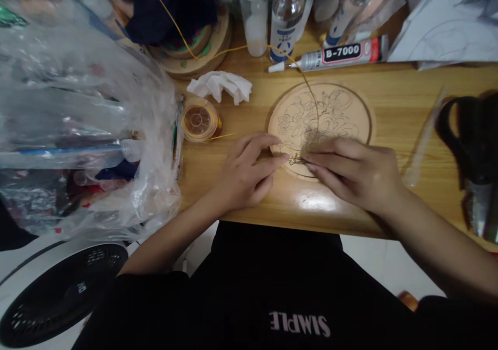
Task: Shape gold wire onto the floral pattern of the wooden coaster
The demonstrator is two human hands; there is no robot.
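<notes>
A round wooden board (299, 114) with a dark floral line pattern lies on the table. At its lower left edge, the fingers of my left hand (251, 168) rest on the board, thumb and forefinger close to a small gold wire shape (293, 159). My right hand (350, 168) is closed in a pinch on something thin beside that shape; what it is cannot be made out. A golden wire (315, 98) arcs from the back left over the board and down to my right fingers. Left of the board stands a spool of gold wire (199, 121).
A glue tube (342, 54) and clear bottles (287, 21) stand or lie behind the board. Crumpled tissue (220, 85) is near the spool. Plastic bags (128, 106) crowd the left side. Black-handled scissors (462, 132) lie at the far right.
</notes>
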